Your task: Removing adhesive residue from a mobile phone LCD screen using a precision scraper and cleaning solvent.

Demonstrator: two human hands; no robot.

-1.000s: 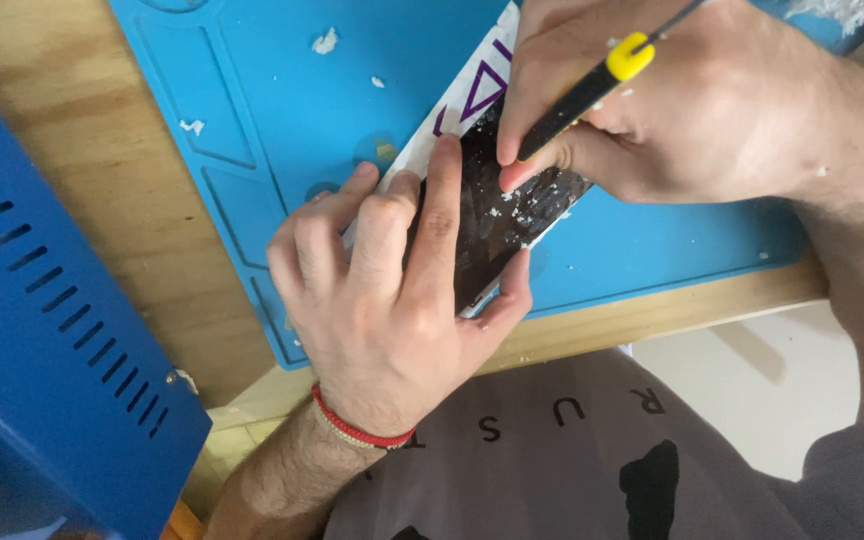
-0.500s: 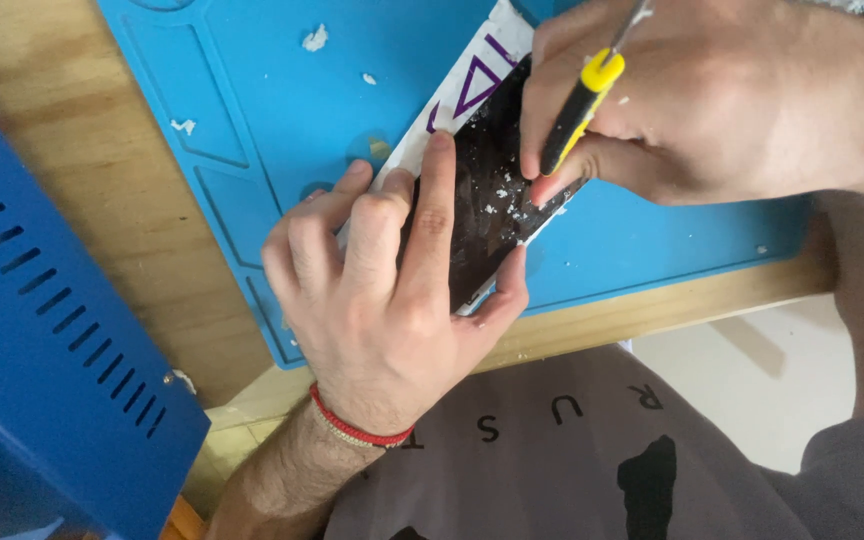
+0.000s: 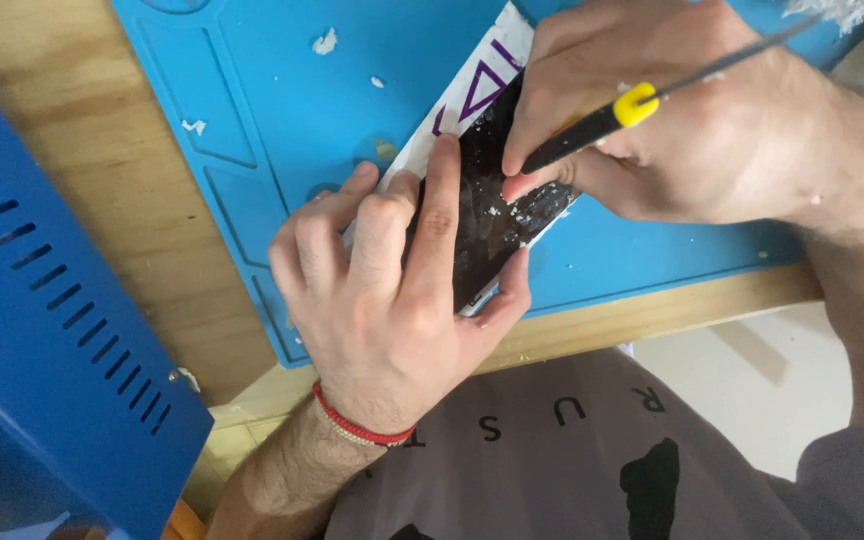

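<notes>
Much of the dark phone panel [image 3: 487, 215] is hidden in the head view — fingers cover its left edge and upper end, and the tool's tip is lost under the right hand [image 3: 682, 140]. The left hand [image 3: 392, 290] lies flat over the panel, fingers extended, thumb hooked at its lower corner, pinning it down. The right hand is closed around a thin tool with a black-and-yellow handle [image 3: 602, 120], pressed to the panel. Panel and white card [image 3: 467, 90] rest on a blue mat [image 3: 252, 110] over a wooden bench [image 3: 102, 180] — a blue vented case [image 3: 42, 340] stands left.
</notes>
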